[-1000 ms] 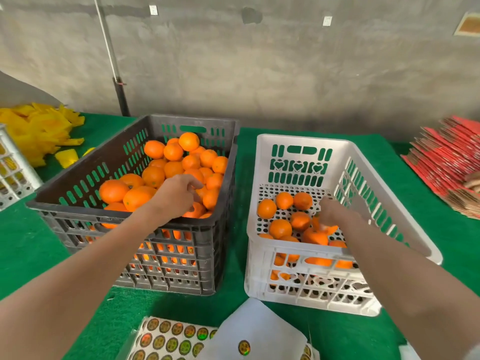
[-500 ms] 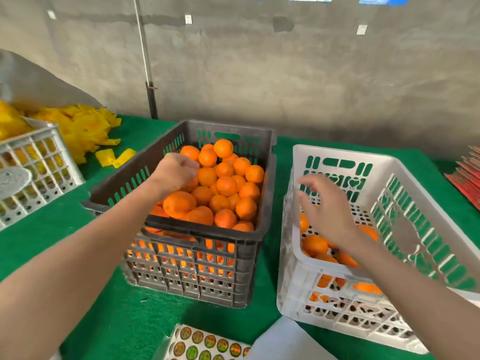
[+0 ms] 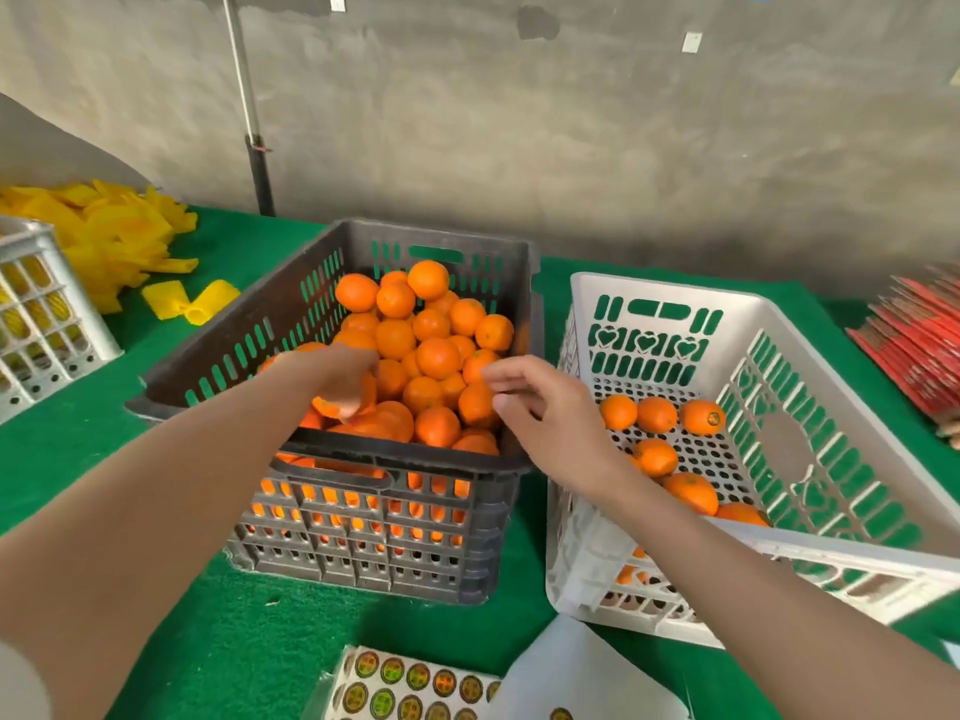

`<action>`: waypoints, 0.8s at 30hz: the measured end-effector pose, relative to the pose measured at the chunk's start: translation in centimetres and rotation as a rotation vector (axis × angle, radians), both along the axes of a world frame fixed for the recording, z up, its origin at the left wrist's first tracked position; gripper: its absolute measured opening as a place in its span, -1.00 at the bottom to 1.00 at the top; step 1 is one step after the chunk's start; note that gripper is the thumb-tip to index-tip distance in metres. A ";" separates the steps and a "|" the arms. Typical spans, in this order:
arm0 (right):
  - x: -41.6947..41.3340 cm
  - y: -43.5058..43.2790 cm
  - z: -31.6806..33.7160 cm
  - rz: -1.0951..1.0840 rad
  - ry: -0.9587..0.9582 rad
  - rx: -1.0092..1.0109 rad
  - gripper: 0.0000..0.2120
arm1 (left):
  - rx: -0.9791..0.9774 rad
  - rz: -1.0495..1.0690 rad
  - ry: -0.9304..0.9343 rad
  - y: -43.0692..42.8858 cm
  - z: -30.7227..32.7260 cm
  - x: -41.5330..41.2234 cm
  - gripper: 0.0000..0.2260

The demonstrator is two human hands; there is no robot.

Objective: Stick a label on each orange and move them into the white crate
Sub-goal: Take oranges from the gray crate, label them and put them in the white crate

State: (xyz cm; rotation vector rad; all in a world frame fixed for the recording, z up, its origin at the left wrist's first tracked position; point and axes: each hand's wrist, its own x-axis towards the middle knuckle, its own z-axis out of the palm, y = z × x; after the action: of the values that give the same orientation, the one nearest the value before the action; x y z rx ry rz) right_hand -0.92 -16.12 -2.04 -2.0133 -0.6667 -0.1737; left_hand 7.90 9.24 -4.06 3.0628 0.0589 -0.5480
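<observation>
Though half under the left hand, one orange.

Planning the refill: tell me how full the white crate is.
Mostly empty: the white crate holds a few oranges, with bare perforated floor showing.

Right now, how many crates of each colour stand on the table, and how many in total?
Grey crate: 1
White crates: 2, the right crate and the left crate
Total: 3
</observation>
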 end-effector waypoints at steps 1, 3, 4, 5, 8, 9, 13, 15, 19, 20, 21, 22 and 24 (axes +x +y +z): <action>-1.2 -0.5 0.0 -0.028 -0.005 0.110 -0.81 | -0.110 0.068 -0.087 0.2 0.2 0.2 -0.38; -3.9 -1.9 -0.8 -0.022 -0.094 0.194 -0.86 | -0.408 0.226 -0.311 0.3 1.0 0.2 -0.32; -5.3 -2.8 -1.6 0.003 -0.119 0.172 -0.88 | -0.576 0.298 -0.421 0.2 1.6 -0.1 -0.27; -6.2 -3.6 -2.6 0.036 -0.098 0.099 -0.87 | -0.729 0.350 -0.513 -0.1 2.3 -0.6 -0.24; -6.5 -6.0 -7.2 0.136 0.160 -0.423 -0.78 | -1.103 0.305 -0.588 -2.2 4.8 -3.4 -0.34; -6.2 -6.7 -9.1 0.173 0.269 -0.634 -0.68 | -1.248 0.262 -0.556 -3.5 5.4 -4.8 -0.34; -5.6 -6.8 -13.8 0.332 0.504 -1.010 -0.31 | -1.457 0.003 -0.487 -8.7 6.1 -11.7 -0.27; -5.5 -6.3 -14.8 0.392 0.450 -1.069 -0.30 | -1.422 -0.089 -0.416 -10.7 5.1 -15.2 -0.29; -5.6 -6.5 -15.8 0.329 0.379 -1.029 -0.52 | -1.405 0.079 -0.096 -13.5 0.2 -20.1 -0.15; -5.6 -6.6 -15.6 0.301 0.409 -0.935 -0.58 | -1.408 0.148 -0.041 -14.2 -1.4 -20.8 -0.18; -5.6 -6.9 -15.3 0.285 0.433 -0.843 -0.63 | -1.412 0.227 0.008 -14.7 -2.9 -21.4 -0.18; -5.5 -7.3 -15.1 0.285 0.438 -0.788 -0.66 | -1.426 0.322 0.055 -15.1 -4.5 -21.9 -0.16; -5.3 -8.5 -14.9 0.334 0.428 -0.838 -0.62 | -1.475 0.497 0.156 -15.5 -7.4 -22.5 -0.21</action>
State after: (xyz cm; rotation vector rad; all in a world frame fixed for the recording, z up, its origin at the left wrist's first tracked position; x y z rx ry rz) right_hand -6.26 -24.58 -16.95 -2.5467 -0.8623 0.8427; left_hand -14.59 -6.28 -11.46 1.4944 0.2617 -0.4527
